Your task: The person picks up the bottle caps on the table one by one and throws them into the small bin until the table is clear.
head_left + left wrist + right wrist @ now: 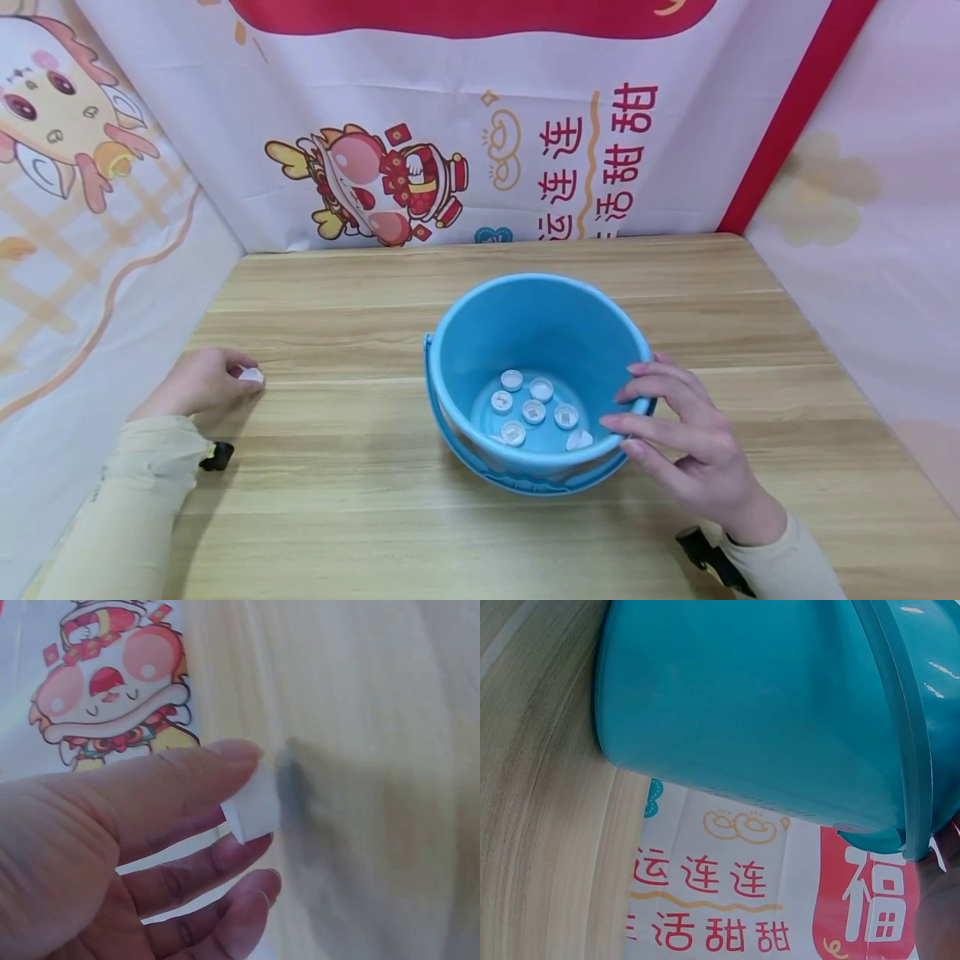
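Note:
At the left of the table my left hand pinches a small white piece between thumb and fingers. In the left wrist view the white piece shows a flat, angular side, and its full shape is partly hidden by the fingers. My right hand grips the right rim of a blue bucket, with fingertips over the inside and thumb outside. Several round white caps lie on the bucket's floor, along with a white wedge-like piece. The right wrist view shows the bucket's outer wall.
The bucket's blue handle hangs down along its front. A wood-grain table spreads around it. Printed cloth with cartoon figures and red lettering stands along the back edge, and more cloth hangs at the sides.

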Available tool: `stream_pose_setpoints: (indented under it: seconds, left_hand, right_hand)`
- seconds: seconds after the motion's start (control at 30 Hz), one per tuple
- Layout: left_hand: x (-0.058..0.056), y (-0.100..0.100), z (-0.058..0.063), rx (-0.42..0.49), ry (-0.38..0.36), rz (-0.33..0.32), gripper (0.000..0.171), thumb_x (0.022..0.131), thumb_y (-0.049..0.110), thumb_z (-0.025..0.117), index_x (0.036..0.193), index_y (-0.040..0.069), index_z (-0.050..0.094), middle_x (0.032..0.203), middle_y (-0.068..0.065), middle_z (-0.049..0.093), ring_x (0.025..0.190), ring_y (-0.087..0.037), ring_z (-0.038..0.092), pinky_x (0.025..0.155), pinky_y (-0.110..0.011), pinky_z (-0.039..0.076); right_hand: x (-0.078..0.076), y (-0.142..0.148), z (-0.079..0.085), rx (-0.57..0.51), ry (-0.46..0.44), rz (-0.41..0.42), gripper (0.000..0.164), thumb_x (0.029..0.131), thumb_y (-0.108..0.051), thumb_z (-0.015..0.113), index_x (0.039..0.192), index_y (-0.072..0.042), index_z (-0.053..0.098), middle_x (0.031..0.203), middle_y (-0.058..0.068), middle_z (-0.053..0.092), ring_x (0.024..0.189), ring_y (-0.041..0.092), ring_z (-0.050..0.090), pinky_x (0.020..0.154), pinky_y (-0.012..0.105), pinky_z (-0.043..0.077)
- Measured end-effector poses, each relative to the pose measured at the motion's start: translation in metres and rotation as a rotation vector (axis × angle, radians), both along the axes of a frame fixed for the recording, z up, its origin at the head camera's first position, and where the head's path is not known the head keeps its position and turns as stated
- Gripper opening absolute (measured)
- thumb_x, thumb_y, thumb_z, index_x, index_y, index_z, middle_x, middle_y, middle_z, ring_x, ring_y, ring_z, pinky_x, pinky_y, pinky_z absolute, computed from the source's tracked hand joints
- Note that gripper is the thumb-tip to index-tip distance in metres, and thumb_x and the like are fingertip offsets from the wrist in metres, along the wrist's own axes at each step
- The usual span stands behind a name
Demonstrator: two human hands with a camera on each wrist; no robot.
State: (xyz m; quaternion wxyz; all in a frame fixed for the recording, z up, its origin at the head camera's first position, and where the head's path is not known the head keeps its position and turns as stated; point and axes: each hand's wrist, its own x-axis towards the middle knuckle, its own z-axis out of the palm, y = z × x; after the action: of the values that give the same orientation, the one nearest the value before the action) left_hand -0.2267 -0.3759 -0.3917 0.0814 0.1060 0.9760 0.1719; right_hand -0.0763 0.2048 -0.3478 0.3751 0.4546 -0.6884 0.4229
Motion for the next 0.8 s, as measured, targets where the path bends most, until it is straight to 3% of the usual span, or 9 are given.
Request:
stream_pose_setpoints:
  seconds: [0.17,0.43,0.67,0.8]
  left_hand:
    - [0.001,0.019,0.017,0.047,0.039,0.012,0.046,0.086,0.028,0.077,0.113,-0.008,0.066,0.091,-0.009,0.069,0.085,-0.026,0.063,0.075,-0.043,0.048]
    - [0.011,0.069,0.068,0.062,0.165,-0.036,0.040,0.092,0.038,0.070,0.112,0.003,0.071,0.096,-0.008,0.069,0.075,-0.020,0.061,0.064,-0.036,0.049]
    - [0.024,0.112,0.102,0.074,0.285,-0.112,0.032,0.092,0.033,0.071,0.113,0.009,0.073,0.094,-0.004,0.071,0.075,-0.017,0.061,0.062,-0.034,0.048]
    - [0.032,0.137,0.118,0.078,0.355,-0.199,0.031,0.091,0.029,0.073,0.115,0.010,0.072,0.098,-0.005,0.072,0.077,-0.017,0.061,0.063,-0.035,0.049]
  right_hand:
    - [-0.001,0.000,0.000,-0.006,0.004,0.006,0.027,0.100,-0.022,0.062,0.091,-0.001,0.077,0.094,0.022,0.061,0.120,0.031,0.052,0.112,0.043,0.031]
    - [0.000,0.001,-0.001,-0.004,-0.008,0.001,0.027,0.100,-0.023,0.062,0.092,-0.001,0.077,0.095,0.022,0.061,0.121,0.030,0.052,0.112,0.043,0.031]
    - [0.001,0.001,-0.002,0.002,-0.015,-0.008,0.028,0.100,-0.023,0.062,0.092,-0.001,0.077,0.095,0.022,0.061,0.121,0.030,0.051,0.112,0.042,0.031]
    - [0.002,0.002,-0.002,0.002,-0.019,-0.010,0.029,0.100,-0.024,0.061,0.092,-0.001,0.077,0.095,0.022,0.061,0.121,0.030,0.051,0.112,0.042,0.031]
